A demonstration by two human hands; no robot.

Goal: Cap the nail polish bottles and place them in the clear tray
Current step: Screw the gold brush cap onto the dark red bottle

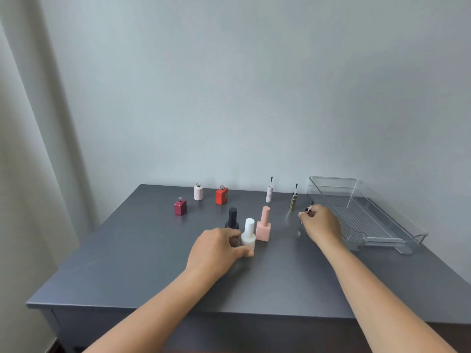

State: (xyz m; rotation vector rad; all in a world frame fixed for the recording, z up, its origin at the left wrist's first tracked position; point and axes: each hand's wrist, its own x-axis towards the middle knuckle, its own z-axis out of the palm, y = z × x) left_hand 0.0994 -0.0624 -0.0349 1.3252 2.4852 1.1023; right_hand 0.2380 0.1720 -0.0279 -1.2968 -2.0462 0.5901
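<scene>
left hand [216,248]: white bottle [248,235]; right hand [321,225]: cap [309,211]

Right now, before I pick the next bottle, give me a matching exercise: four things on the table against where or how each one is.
Things:
1. white bottle
2. orange-red bottle
3. gold cap
4. tray

Place or state:
A. neck open, no cap on it
B. farthest to the right
C. gripped by the left hand
D. standing with its brush pointing up

Pairs: 1-C, 2-A, 3-D, 4-B
</scene>
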